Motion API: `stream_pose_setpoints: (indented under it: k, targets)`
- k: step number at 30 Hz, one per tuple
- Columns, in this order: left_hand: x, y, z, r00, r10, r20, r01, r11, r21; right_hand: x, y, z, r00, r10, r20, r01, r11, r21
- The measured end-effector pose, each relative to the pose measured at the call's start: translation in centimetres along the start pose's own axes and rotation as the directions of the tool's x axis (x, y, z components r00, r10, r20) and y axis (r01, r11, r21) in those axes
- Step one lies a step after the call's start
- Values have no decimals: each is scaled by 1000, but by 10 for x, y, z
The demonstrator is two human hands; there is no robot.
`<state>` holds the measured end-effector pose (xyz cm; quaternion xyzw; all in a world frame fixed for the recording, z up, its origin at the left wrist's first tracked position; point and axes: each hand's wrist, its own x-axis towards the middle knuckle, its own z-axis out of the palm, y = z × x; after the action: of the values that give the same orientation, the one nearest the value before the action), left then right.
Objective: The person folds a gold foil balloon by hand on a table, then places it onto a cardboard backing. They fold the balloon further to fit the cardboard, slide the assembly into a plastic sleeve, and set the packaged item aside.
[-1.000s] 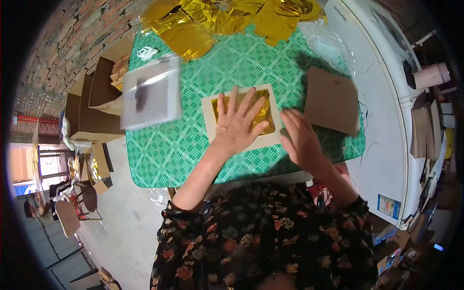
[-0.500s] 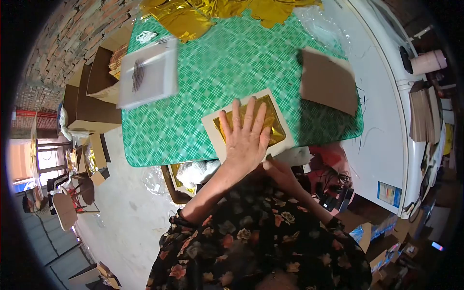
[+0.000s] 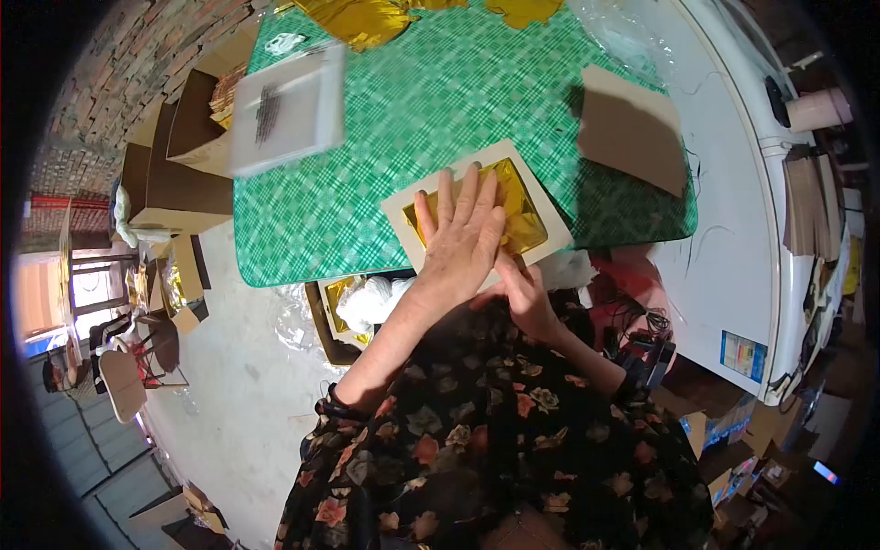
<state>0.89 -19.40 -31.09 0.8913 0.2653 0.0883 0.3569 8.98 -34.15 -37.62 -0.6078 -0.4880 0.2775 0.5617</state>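
A cream-coloured square frame [image 3: 541, 197] with a crinkled gold foil centre [image 3: 520, 218] lies tilted at the front edge of the green checked table [image 3: 431, 101]. My left hand [image 3: 461, 236] rests flat on the foil, its fingers spread and pointing away from me. Beside its wrist, at the frame's near edge, is my right hand [image 3: 522, 295]. Its thumb and a finger are near the frame's border, and the other fingers are curled; what they hold, if anything, is hidden.
Stacked clear plastic sheets [image 3: 289, 108] lie at the table's left, brown cardboard [image 3: 632, 128] at the right, and gold foil [image 3: 362, 20] at the far edge. Cardboard boxes [image 3: 174, 192] stand left. A white appliance [image 3: 715, 211] borders the right side. A box [image 3: 332, 341] sits below the table edge.
My right hand has moved out from below the frame and shows more beside my left wrist. My left hand stays flat on the foil. The view has shifted slightly.
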Motion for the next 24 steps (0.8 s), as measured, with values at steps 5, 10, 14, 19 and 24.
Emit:
stream_pose_setpoints:
  k: [5, 10, 14, 19, 24]
  targets:
    - [3, -4, -23, 990, -124, 62, 139, 870, -473, -1, 3, 1, 993, -115, 17, 114, 992, 50]
    - [-16, -24, -84, 958, -284, -44, 164, 664, -730, 17, -36, -14, 774, 622, 123, -562, 583, 587]
    - [-27, -36, -108, 940, -269, -210, 94, 795, -599, 4, -7, -7, 986, 143, -84, -137, 987, 79]
    - [-8, -37, -93, 968, 221, -117, -242, 945, -218, 13, -21, -9, 952, 304, 47, -307, 929, 205]
    - [16, -42, -48, 881, 470, 44, -472, 878, 71, 6, 4, -13, 997, -3, 72, 17, 981, -195]
